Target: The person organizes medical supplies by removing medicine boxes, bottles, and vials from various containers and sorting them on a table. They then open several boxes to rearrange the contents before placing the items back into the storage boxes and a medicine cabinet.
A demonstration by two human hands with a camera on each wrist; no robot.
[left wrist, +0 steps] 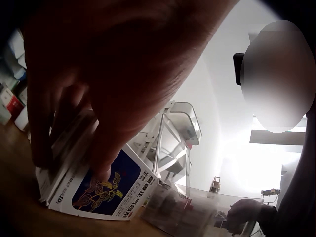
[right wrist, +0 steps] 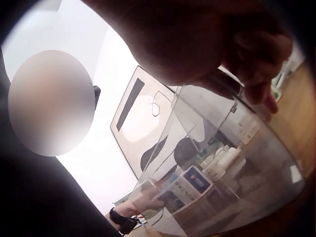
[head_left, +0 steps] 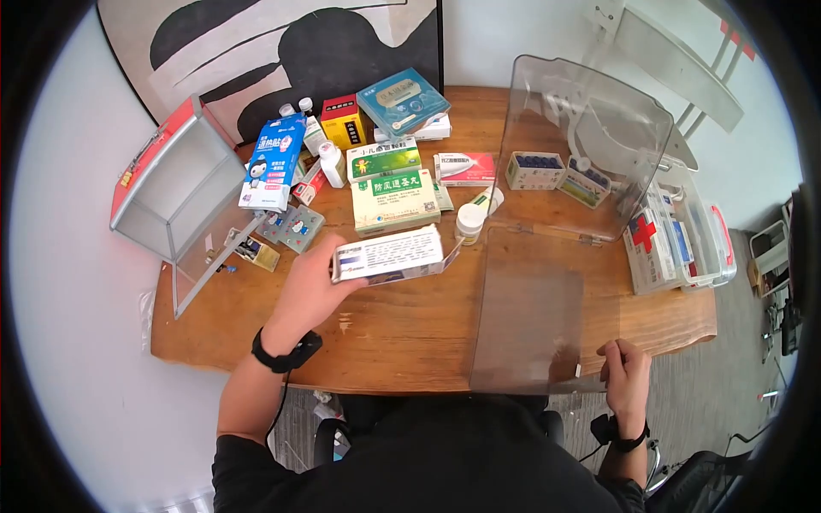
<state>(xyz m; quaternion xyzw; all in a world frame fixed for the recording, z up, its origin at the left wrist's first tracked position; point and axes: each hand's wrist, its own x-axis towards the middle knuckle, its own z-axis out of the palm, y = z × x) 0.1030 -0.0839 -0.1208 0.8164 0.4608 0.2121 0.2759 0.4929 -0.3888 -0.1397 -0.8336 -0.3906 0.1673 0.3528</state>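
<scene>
My left hand [head_left: 308, 286] grips one end of a white and blue medicine box [head_left: 389, 255], held tilted over the middle of the wooden table. In the left wrist view, thumb and fingers pinch that box, whose dark blue panel [left wrist: 118, 190] carries a yellow plant drawing. At the near right, my right hand [head_left: 627, 376] holds the edge of a clear plastic lid [head_left: 530, 316] with curled fingers. The lid lies folded down toward my body from a clear plastic container [head_left: 590, 94]. Two small boxes of dark blue-capped vials [head_left: 536, 171] show through the container.
Medicine boxes, including a green and cream box [head_left: 396, 203], crowd the table's back beside white bottles [head_left: 332, 164]. A red-trimmed clear case [head_left: 184, 188] stands open at left. A box with a red cross [head_left: 648, 244] and a clear bin [head_left: 710, 248] stand at right.
</scene>
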